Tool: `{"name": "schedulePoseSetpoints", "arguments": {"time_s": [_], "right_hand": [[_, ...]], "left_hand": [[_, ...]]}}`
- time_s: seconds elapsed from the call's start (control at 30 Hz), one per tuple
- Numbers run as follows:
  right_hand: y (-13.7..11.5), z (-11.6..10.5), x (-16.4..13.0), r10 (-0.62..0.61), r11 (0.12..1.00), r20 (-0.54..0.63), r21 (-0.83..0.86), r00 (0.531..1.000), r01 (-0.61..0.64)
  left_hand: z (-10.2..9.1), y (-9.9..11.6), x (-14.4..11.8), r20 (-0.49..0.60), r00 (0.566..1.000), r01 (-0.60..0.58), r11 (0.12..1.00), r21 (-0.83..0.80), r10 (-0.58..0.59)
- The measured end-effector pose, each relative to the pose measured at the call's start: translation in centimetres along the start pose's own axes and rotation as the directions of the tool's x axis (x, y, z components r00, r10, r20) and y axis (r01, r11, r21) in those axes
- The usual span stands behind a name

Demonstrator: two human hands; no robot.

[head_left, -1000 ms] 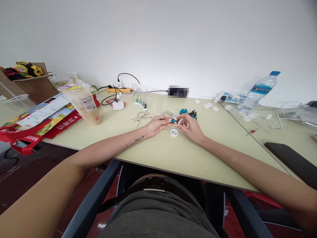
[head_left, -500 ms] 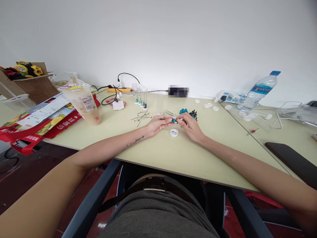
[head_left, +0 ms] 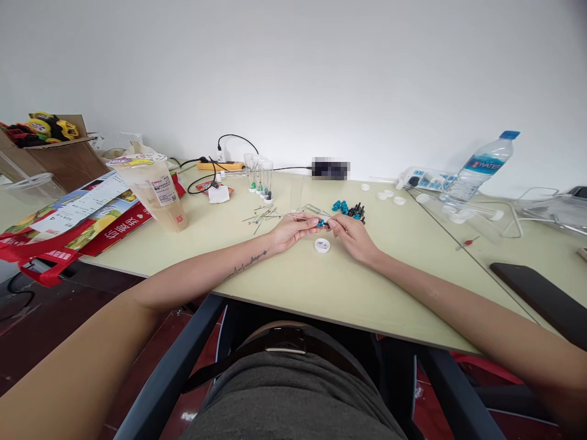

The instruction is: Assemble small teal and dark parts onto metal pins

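Blue piece (head_left: 320, 223) pinched between left hand (head_left: 293, 229) and right hand (head_left: 351, 235).

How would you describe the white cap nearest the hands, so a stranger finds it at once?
On the pale green table, look just below where the left hand and right hand meet. The round white cap lies there alone; the other white caps lie farther back, toward the water bottle.
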State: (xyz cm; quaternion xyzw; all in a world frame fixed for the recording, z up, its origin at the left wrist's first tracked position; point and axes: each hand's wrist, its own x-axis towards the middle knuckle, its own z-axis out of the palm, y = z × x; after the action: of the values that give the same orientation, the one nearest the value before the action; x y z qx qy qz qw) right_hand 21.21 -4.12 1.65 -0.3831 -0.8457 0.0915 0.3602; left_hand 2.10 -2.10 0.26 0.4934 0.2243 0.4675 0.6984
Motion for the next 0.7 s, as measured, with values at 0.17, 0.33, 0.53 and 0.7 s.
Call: {"name": "schedulePoseSetpoints", "arguments": {"time_s": [0.17,0.33,0.53,0.7], "right_hand": [[-0.16,0.17,-0.06,0.008,1.000,-0.039,0.019,0.999,-0.007],[-0.20,0.03,-0.09,0.016,1.000,-0.045,0.009,0.999,-0.015],[-0.02,0.11,-0.08,-0.005,1.000,-0.037,0.008,0.999,0.005],[-0.32,0.07,-0.14,-0.002,1.000,-0.071,0.021,0.997,0.004]], "left_hand": [[-0.13,-0.03,0.09,-0.003,1.000,-0.009,1.000,-0.013,0.009],[0.08,0.08,-0.03,-0.017,1.000,0.003,1.000,0.008,-0.003],[-0.01,0.02,0.01,-0.027,1.000,-0.001,1.000,-0.001,0.001],[-0.12,-0.02,0.03,-0.022,1.000,-0.001,1.000,-0.004,0.001]]}}
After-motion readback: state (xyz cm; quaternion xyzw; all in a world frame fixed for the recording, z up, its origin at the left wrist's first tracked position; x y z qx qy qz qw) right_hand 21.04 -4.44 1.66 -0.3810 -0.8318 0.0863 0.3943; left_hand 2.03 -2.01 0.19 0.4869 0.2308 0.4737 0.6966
